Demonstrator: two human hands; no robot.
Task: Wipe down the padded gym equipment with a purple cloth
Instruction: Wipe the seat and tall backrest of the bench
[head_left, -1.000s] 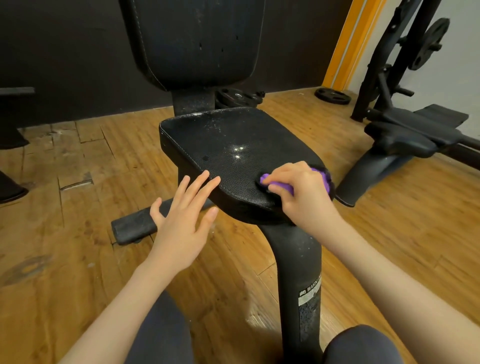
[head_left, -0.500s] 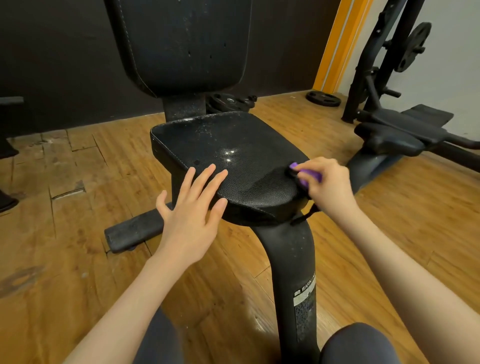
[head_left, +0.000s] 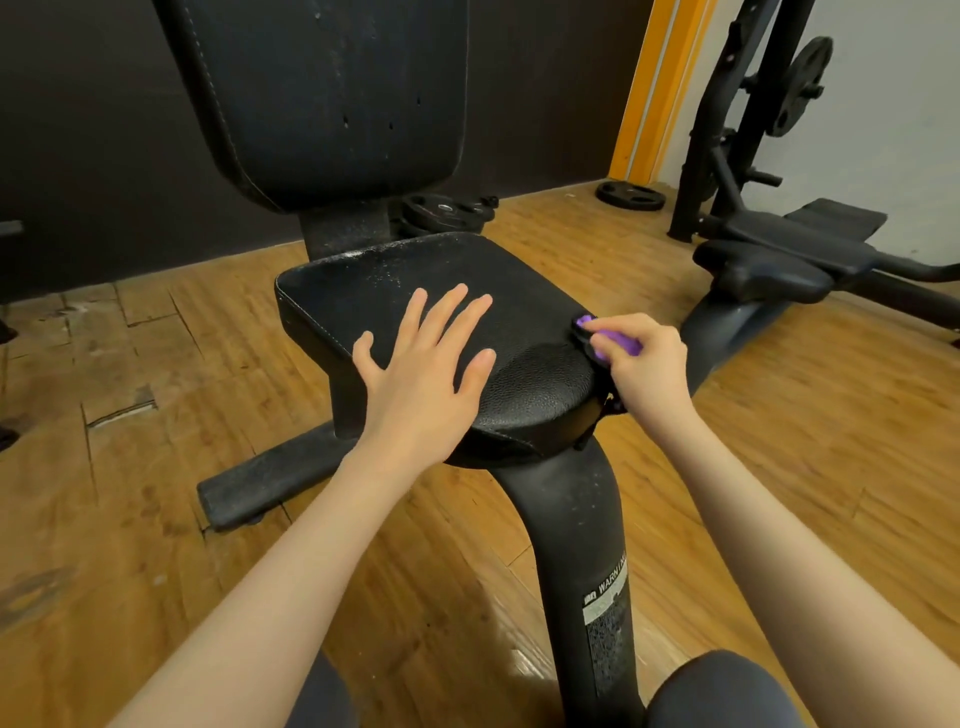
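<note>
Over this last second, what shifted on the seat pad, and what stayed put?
The right hand slid the purple cloth from the front of the seat pad to its right edge. The left hand moved from the front left edge onto the pad top, fingers spread. Grip on the cloth unchanged.

The wooden floor (head_left: 779, 467) carries the black bench — its curved post (head_left: 571, 519) and a cross foot (head_left: 260, 483) stand on the boards, some cracked at the left. On the padded seat (head_left: 519, 291) rest a flat left hand (head_left: 421, 379) and, at its right edge, a purple cloth (head_left: 610, 340) gripped by the right hand (head_left: 644, 364). Weight plates (head_left: 629, 195) lie on the floor near the far wall — a second machine (head_left: 779, 260) stands at right.
</note>
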